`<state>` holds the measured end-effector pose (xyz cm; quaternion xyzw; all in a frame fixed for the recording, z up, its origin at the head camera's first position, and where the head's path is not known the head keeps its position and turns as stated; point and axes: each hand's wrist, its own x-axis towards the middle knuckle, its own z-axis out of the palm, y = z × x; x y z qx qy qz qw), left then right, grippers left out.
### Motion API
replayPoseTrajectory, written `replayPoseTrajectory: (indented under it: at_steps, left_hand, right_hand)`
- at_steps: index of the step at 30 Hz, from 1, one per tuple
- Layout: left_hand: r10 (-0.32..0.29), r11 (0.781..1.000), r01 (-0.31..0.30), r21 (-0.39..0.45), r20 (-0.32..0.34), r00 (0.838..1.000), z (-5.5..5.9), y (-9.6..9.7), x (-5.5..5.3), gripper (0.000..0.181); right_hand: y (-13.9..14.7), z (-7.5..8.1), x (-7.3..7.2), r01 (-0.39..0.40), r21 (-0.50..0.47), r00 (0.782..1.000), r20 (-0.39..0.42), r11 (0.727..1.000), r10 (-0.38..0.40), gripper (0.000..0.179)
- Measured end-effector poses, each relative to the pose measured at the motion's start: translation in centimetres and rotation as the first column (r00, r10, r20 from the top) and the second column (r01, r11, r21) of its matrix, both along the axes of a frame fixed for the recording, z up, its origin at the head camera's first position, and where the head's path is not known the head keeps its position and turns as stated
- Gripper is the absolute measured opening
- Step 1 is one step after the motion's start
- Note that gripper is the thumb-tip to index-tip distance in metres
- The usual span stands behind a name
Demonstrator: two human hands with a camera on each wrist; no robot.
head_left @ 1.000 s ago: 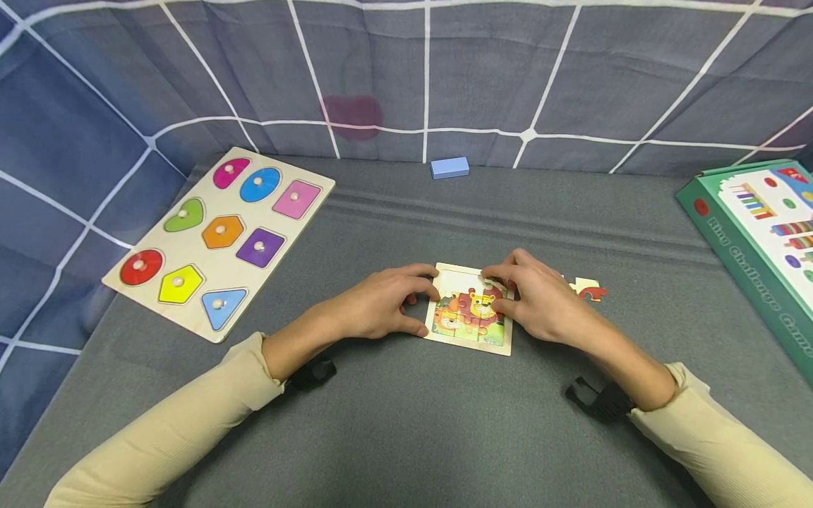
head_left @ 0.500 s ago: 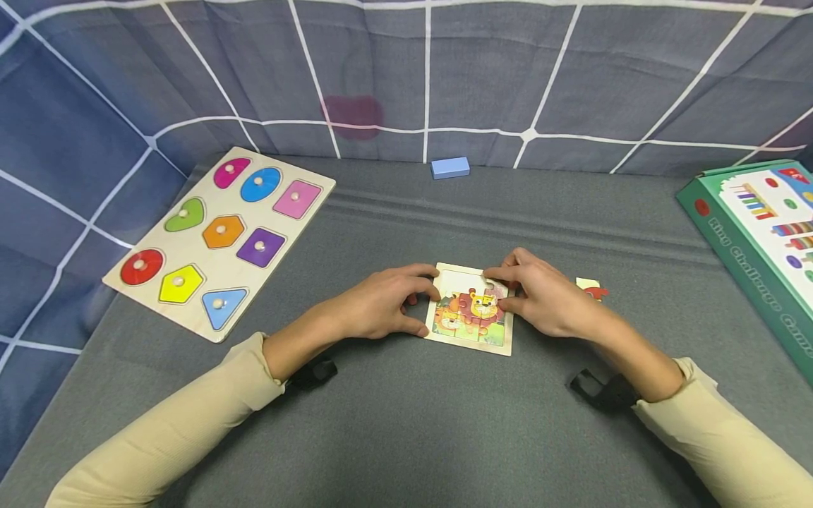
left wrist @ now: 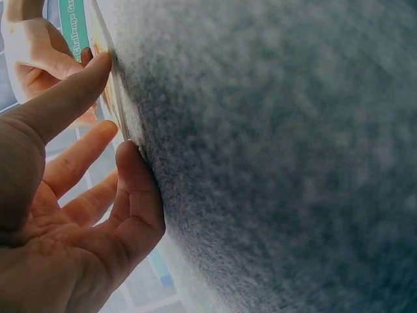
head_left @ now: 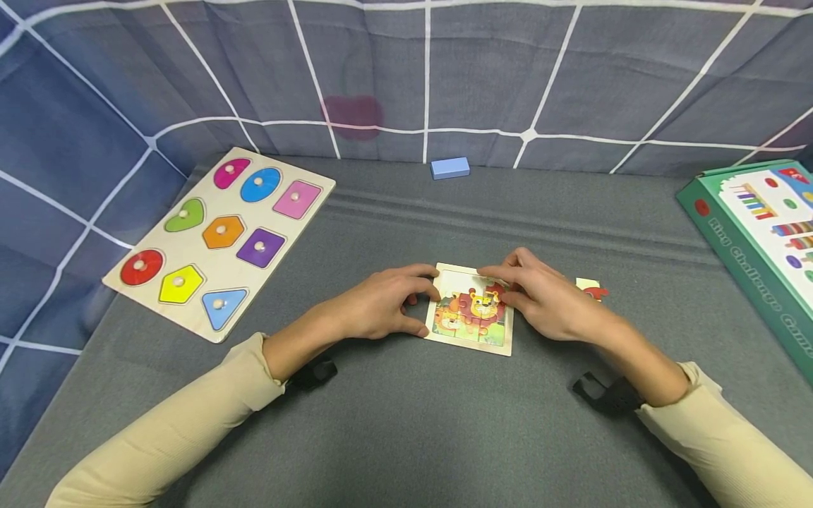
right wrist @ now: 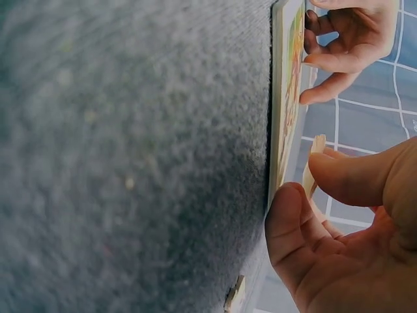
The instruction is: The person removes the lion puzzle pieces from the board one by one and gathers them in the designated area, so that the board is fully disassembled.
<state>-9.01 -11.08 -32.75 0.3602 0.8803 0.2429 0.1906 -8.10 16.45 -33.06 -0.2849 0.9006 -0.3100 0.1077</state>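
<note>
A small wooden tray puzzle with a lion picture lies flat in the middle of the head view; pale bare board shows in its upper part. My left hand rests its thumb and fingertips along the tray's left edge, fingers loosely bent. Over the upper right of the tray, my right hand pinches a jigsaw piece between thumb and fingers, seen edge-on and tilted in the right wrist view. My fingers partly hide this piece from above. Another jigsaw piece, cream and red, lies on the cloth beyond my right hand.
At the left lies a wooden peg board with several coloured shapes. A blue block sits near the back curtain. The green game box stands at the right edge. Grey cloth covers the table.
My right hand has shifted slightly right, then turned a little over the tray's upper right, still pinching the piece. The loose piece at right shows less hidden. My left hand stays put.
</note>
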Motion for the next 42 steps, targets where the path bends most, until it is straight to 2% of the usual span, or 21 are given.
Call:
replayPoseTrajectory:
  at_steps: [8,16,24,32,42]
  left_hand:
    - [-0.002,1.000,0.002,-0.005,-0.005,1.000,0.1,0.0,0.0,0.043]
    - [-0.004,1.000,0.004,-0.004,-0.008,1.000,0.1,0.0,0.0,0.043]
    - [0.000,1.000,0.000,0.001,-0.005,1.000,0.1,0.0,0.1,0.044]
    - [-0.003,1.000,0.003,0.008,-0.009,1.000,0.0,0.0,0.0,0.043]
    - [0.003,1.000,-0.003,0.002,0.005,1.000,0.1,0.0,0.0,0.043]
  right_hand:
    - [0.6,0.1,0.4,-0.010,-0.061,0.999,-0.040,0.998,0.008,0.027]
    - [2.6,1.1,0.6,-0.053,-0.063,0.992,-0.121,0.997,0.045,0.030]
    - [5.0,2.0,0.7,-0.086,-0.073,0.984,-0.162,0.994,0.073,0.033]
    - [7.2,2.0,1.7,-0.032,-0.039,0.982,-0.187,0.999,0.024,0.034]
    - [10.3,1.1,2.7,0.045,-0.006,0.971,-0.233,0.999,-0.045,0.037]
